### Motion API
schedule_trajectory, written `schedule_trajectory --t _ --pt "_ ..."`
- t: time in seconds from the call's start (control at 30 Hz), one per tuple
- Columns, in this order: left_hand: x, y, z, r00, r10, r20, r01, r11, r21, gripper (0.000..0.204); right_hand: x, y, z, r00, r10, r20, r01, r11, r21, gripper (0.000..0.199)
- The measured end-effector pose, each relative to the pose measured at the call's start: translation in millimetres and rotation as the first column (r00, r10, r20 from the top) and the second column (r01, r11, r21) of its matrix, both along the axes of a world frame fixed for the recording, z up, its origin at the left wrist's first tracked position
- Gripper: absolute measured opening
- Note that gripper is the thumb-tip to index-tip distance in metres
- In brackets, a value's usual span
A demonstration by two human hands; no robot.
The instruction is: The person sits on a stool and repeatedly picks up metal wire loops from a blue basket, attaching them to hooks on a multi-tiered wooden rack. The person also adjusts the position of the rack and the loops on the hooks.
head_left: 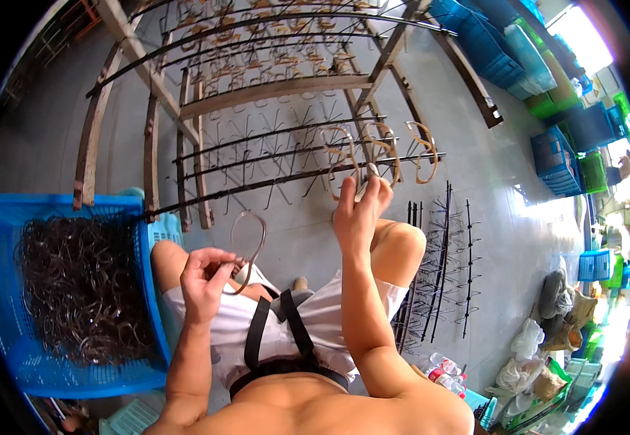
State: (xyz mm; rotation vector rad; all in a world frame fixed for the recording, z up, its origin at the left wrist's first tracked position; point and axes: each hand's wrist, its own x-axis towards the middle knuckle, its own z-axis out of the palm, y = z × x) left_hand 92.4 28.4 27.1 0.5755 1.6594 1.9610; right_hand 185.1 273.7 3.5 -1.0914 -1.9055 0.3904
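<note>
My left hand (206, 283) pinches a translucent brown eyeglass frame (263, 243) between thumb and fingers, above my lap. Its upper rim loop stands free of the hand. My right hand (361, 210) reaches forward to the nearest black rod (286, 177) of a rack, its fingers closed together around a spot by the rod. What they grip there is mostly hidden. Brown eyeglass frames (425, 152) hang at the right end of that rod, close to my fingertips. Bare wire hooks (246, 190) stick out along the rest of it.
At my left stands a blue plastic crate (39, 370) heaped with dark eyeglass frames (83, 290). The wooden rack (279, 94) holds more rods of frames farther off. Hooked rods (442, 261) lie on the floor at right, near bottles (447, 373) and bags (521, 362).
</note>
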Motion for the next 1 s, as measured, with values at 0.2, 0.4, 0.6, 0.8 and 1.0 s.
schedule_trajectory --t 0.2,0.4,0.6,0.8,1.0 --pt "24 28 -5 0.878 0.295 -0.376 -0.28 0.955 0.094 0.026 14 -136 24 0.506 0.342 -0.792 -0.852 0.055 -0.521 0.035" --pt "-14 -18 -13 0.861 0.214 -0.461 -0.21 0.976 0.061 0.031 -24 -98 15 0.663 -0.002 -0.749 -0.59 0.615 -0.523 0.02" --pt "-88 -135 -39 0.48 -0.156 -0.863 -0.826 0.25 -0.505 0.032 -39 -37 -25 0.595 -0.015 -0.804 -0.49 0.786 -0.378 0.013" --pt "-120 -182 -81 0.908 0.049 -0.416 -0.419 0.107 -0.902 0.031 -67 -46 -35 0.798 -0.011 -0.603 -0.333 0.825 -0.457 0.018" --pt "-114 -184 -83 0.772 -0.139 -0.62 -0.636 -0.165 -0.754 0.026 -75 -43 -24 0.688 -0.183 -0.702 -0.351 0.763 -0.543 0.023"
